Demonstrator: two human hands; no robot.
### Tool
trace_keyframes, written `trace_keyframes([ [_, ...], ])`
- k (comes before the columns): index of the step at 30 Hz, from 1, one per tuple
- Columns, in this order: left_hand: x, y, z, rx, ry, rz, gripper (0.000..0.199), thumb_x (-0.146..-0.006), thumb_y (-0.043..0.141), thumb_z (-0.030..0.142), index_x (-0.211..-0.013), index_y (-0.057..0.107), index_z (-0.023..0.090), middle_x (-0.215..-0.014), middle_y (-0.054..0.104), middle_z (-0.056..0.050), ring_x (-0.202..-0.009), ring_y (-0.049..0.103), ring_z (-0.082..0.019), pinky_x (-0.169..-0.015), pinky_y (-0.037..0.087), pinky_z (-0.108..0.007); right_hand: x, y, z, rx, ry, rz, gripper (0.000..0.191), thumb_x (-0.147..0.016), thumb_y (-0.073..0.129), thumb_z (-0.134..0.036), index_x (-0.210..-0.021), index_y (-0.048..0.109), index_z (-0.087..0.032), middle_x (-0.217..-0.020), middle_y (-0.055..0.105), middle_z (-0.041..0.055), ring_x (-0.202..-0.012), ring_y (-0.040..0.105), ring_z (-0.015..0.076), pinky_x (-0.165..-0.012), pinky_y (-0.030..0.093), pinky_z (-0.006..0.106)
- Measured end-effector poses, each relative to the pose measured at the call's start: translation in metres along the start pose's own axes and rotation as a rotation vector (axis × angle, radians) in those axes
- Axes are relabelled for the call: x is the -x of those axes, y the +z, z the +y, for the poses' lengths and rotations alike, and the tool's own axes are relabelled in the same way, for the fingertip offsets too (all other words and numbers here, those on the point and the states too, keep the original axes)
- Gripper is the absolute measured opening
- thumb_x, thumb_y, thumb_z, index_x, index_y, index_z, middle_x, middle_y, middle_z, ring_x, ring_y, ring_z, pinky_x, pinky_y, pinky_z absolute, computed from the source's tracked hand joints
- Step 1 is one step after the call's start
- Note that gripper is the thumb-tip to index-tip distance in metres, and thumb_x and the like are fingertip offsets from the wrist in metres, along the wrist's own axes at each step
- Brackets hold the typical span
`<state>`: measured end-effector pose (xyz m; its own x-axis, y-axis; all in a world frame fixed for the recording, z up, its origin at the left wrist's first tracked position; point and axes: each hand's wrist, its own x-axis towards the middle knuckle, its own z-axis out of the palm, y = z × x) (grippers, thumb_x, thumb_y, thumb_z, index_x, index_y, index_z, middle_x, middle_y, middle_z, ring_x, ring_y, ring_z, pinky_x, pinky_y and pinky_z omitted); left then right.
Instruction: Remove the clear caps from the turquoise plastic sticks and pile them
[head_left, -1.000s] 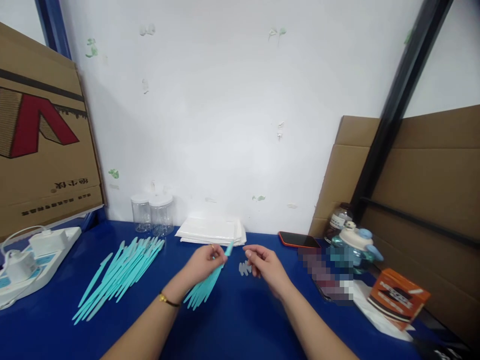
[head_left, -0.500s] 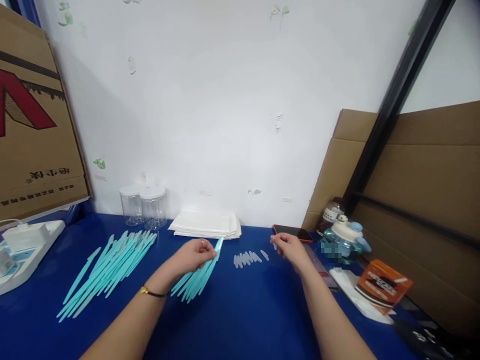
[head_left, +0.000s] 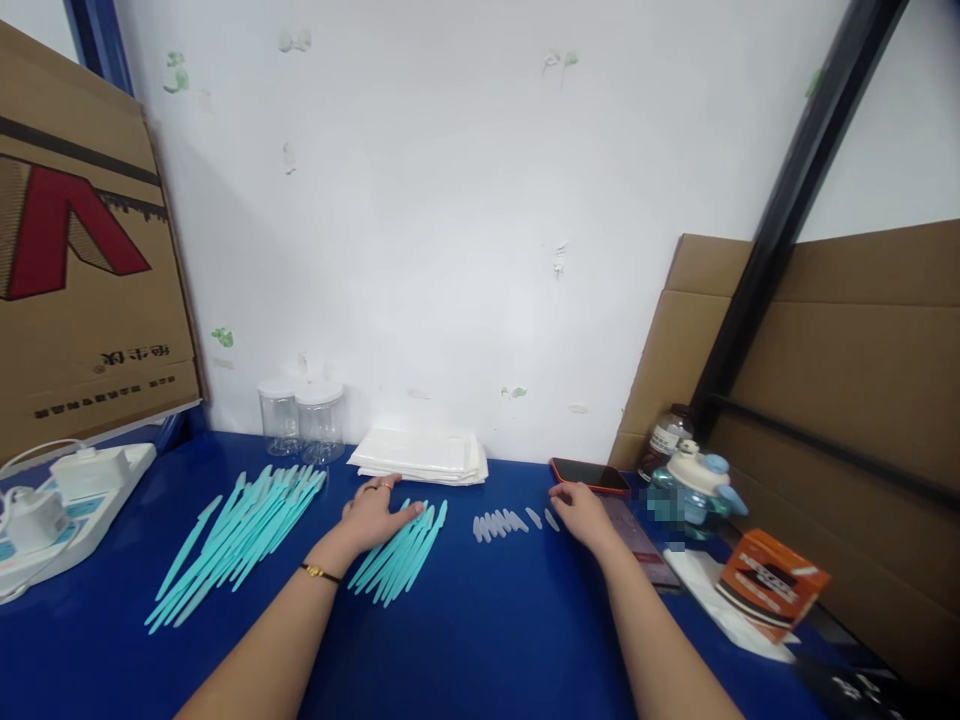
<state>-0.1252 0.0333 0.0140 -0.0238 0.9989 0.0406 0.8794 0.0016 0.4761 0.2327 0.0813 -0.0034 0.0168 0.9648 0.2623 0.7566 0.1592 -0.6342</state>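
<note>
My left hand (head_left: 375, 516) is spread open over the upper end of a smaller group of turquoise eyebrow razors (head_left: 401, 560). Its thumb lies across the tops of some of them, and the hand hides part of the group. My right hand (head_left: 581, 512) is loosely curled with nothing visible in it, its fingertips just above a small translucent blade cap (head_left: 552, 519) on the blue table. Left of that cap lie another single cap (head_left: 533, 518) and a row of several caps (head_left: 499, 524). A larger pile of turquoise razors (head_left: 240, 545) lies farther left.
Two clear jars (head_left: 321, 425) with white lids stand by the wall, beside stacked white packets (head_left: 420, 456). A power strip (head_left: 105, 505) sits at the left. On the right are a phone (head_left: 590, 475), a teal bottle (head_left: 694, 490), a brown bottle (head_left: 666, 440) and an orange box (head_left: 774, 585).
My right hand has let go of a cap, which now lies on the table. My left hand has let go of a razor, opened and moved left over the smaller group. The view has shifted slightly.
</note>
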Motion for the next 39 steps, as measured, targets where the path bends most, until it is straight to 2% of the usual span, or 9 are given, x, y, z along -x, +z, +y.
trace_keyframes([
  [5,0.018,0.020,0.027,-0.017,0.040,-0.182,0.103,-0.061,0.050,0.069,-0.142,0.009,0.020,-0.148,0.014,-0.013,-0.136,0.000,-0.032,-0.106,0.004,-0.051,0.008,0.019,-0.013,0.051,-0.066,-0.077,0.017,-0.069,0.057,-0.022,-0.082,0.067,-0.016,-0.079,0.059,0.0055,-0.071,0.056,0.0168,-0.069,0.042,0.027],
  [10,0.023,0.041,0.057,-0.074,-0.033,-0.168,0.090,-0.070,0.049,0.051,-0.142,0.007,0.019,-0.149,0.008,-0.013,-0.136,-0.003,-0.030,-0.105,0.003,-0.053,0.011,0.029,-0.026,0.050,-0.169,-0.142,0.021,-0.071,0.052,-0.012,-0.087,0.066,-0.018,-0.083,0.058,0.0039,-0.075,0.056,0.0144,-0.072,0.042,0.023],
  [13,0.018,0.042,0.062,-0.087,-0.075,-0.144,0.083,-0.073,0.046,0.046,-0.142,0.008,0.019,-0.149,0.011,-0.013,-0.136,0.001,-0.030,-0.104,0.005,-0.054,0.010,0.020,-0.025,0.051,-0.180,-0.116,0.028,-0.073,0.047,-0.006,-0.090,0.065,-0.018,-0.086,0.059,0.0049,-0.080,0.056,0.0153,-0.076,0.041,0.024],
  [16,0.014,0.031,0.057,-0.092,-0.069,-0.071,0.083,-0.070,0.050,0.049,-0.140,0.017,0.019,-0.147,0.017,-0.014,-0.135,0.007,-0.032,-0.103,0.013,-0.054,0.012,0.008,-0.023,0.075,-0.234,-0.147,0.037,-0.067,0.044,0.001,-0.090,0.065,-0.019,-0.089,0.058,0.0042,-0.082,0.055,0.0143,-0.075,0.039,0.022],
  [20,0.019,0.012,0.057,-0.075,0.041,-0.012,0.045,-0.071,0.051,0.045,-0.108,0.054,0.019,-0.120,0.053,-0.013,-0.112,0.048,-0.028,-0.088,0.039,-0.038,0.017,0.006,-0.026,0.131,-0.332,-0.217,0.034,-0.065,0.051,-0.004,-0.090,0.064,-0.022,-0.086,0.057,0.0026,-0.075,0.054,0.0138,-0.068,0.038,0.021],
  [22,0.027,0.010,0.065,-0.098,0.092,-0.039,0.028,-0.071,0.053,0.039,-0.089,0.059,0.019,-0.099,0.061,-0.010,-0.093,0.058,-0.025,-0.077,0.043,-0.033,0.017,0.011,-0.027,0.186,-0.331,-0.196,0.025,-0.067,0.053,-0.008,-0.085,0.064,-0.021,-0.083,0.057,0.0034,-0.073,0.054,0.0145,-0.066,0.037,0.022],
  [24,0.035,0.013,0.075,-0.183,0.101,-0.046,0.023,-0.069,0.057,0.034,-0.085,0.059,0.019,-0.092,0.062,-0.010,-0.087,0.059,-0.025,-0.073,0.044,-0.033,0.015,0.017,-0.028,0.245,-0.311,-0.158,0.022,-0.068,0.050,-0.008,-0.081,0.064,-0.019,-0.081,0.057,0.0043,-0.072,0.054,0.0150,-0.066,0.036,0.023],
  [28,0.040,0.019,0.088,-0.314,0.087,-0.016,0.028,-0.071,0.057,0.028,-0.097,0.057,0.015,-0.097,0.062,-0.015,-0.090,0.060,-0.027,-0.075,0.044,-0.034,0.010,0.023,-0.023,0.328,-0.252,-0.105,0.022,-0.067,0.049,-0.007,-0.080,0.063,-0.018,-0.079,0.059,0.0054,-0.071,0.054,0.0158,-0.064,0.035,0.024],
  [39,0.029,0.012,0.091,-0.312,0.013,-0.067,0.015,-0.069,0.058,0.027,-0.077,0.063,0.015,-0.084,0.066,-0.011,-0.079,0.063,-0.025,-0.065,0.045,-0.030,0.009,0.021,-0.024,0.344,-0.202,-0.097,0.023,-0.065,0.048,-0.003,-0.076,0.061,-0.018,-0.081,0.057,0.0044,-0.072,0.053,0.0139,-0.061,0.033,0.022],
])
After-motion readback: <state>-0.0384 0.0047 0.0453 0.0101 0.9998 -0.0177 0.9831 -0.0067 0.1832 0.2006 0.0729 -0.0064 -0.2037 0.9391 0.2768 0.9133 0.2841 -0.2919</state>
